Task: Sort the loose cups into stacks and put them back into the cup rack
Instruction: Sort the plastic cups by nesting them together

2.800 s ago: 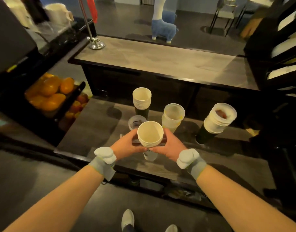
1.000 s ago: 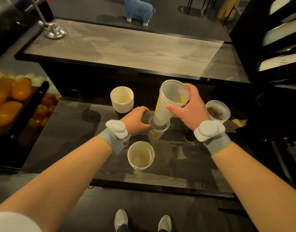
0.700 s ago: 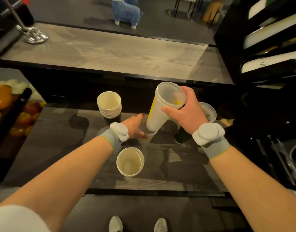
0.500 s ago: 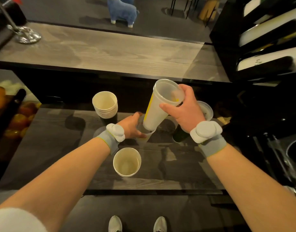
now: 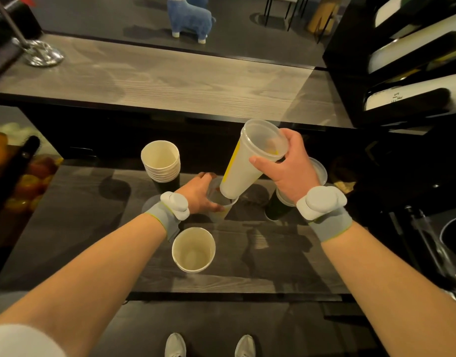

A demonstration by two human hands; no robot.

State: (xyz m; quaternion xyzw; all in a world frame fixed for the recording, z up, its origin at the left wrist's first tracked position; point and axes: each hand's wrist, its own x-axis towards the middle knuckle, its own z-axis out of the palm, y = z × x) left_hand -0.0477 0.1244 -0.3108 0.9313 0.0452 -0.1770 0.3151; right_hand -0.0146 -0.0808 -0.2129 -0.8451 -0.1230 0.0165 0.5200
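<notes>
My right hand point(image 5: 290, 166) grips a tall stack of clear plastic cups point(image 5: 250, 161) near its rim, tilted, its base resting in the mouth of another clear cup point(image 5: 220, 207) on the lower counter. My left hand point(image 5: 200, 193) is wrapped around that lower cup. A stack of cream paper cups point(image 5: 161, 162) stands at the back left. A single paper cup point(image 5: 193, 249) stands in front, near my left wrist. Behind my right hand another stack point(image 5: 317, 173) with a dark sleeve is mostly hidden. The cup rack point(image 5: 402, 63) rises at the upper right with white stacks lying in its slots.
The lower counter point(image 5: 80, 228) holds the cups; a raised wooden bar top point(image 5: 170, 76) runs behind it. Oranges and other fruit point(image 5: 5, 161) fill a bin at the left. A metal stand point(image 5: 40, 54) sits at the far left. A sink edge point(image 5: 453, 235) shows at the right.
Both hands earlier held a paper cup stack, which now stands in front. My right hand has lifted the clear stack and lowered its base into the cup my left hand holds.
</notes>
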